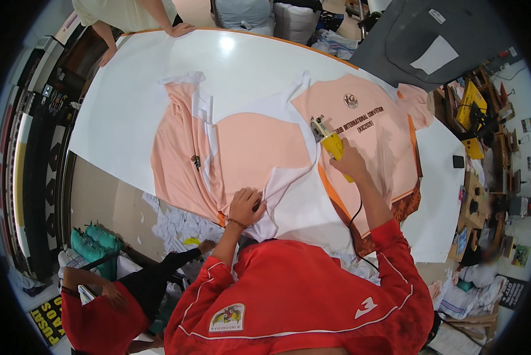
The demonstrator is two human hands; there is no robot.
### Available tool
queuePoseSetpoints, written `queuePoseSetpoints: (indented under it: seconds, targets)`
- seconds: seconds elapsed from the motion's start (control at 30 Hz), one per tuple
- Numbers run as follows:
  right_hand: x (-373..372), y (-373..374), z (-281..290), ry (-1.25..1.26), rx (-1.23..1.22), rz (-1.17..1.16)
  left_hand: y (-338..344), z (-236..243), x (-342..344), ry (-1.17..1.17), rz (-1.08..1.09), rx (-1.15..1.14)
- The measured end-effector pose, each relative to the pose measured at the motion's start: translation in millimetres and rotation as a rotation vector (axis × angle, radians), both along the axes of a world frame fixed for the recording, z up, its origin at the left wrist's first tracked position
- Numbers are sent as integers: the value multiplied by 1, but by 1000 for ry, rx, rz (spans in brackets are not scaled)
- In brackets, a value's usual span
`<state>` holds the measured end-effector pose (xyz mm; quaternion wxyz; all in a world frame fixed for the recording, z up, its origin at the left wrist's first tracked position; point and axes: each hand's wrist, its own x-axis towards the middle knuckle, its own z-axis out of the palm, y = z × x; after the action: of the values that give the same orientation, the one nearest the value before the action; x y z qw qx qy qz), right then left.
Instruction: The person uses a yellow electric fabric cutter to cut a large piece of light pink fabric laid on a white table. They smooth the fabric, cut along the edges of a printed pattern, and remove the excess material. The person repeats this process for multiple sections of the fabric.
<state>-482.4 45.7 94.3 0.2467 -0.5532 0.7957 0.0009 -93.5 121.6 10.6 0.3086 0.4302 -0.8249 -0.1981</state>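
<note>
Trailing by peach fabric (381, 157), black cord (352, 221) below yellow cutter (333, 146)

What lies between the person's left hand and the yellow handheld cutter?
In the head view, mainly white fabric lies between the left hand and the yellow cutter that the right hand grips.

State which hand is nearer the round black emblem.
Right: the right hand, gripping a yellow electric cutter, is below the emblem; the left hand lies on peach fabric, farther left.
</note>
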Motion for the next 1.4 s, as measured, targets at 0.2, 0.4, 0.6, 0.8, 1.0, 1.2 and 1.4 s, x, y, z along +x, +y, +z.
queuePoseSetpoints:
  seconds: [0.2,0.4,0.6,0.8,1.0,1.2,1.4]
  targets:
    - [-11,-46,-2,-3,48,82,-1,4,-3,-41,7,27]
    - [-14,-86,-8,-40,0,178,-2,4,-4,-84,17,29]
    - [-2,-122,-2,-40,-7,223,-3,5,-7,-68,42,30]
    - [11,-155,-2,-28,-4,241,-2,6,-6,-82,34,68]
    - [8,-127,1,-160,-75,102,-6,5,-13,-125,222,22]
    - [-49,-4,1,-563,-134,-136,-42,-16,0,-244,480,386]
    - [-107,164,9,-687,-335,-476,-149,-21,44,-44,749,276]
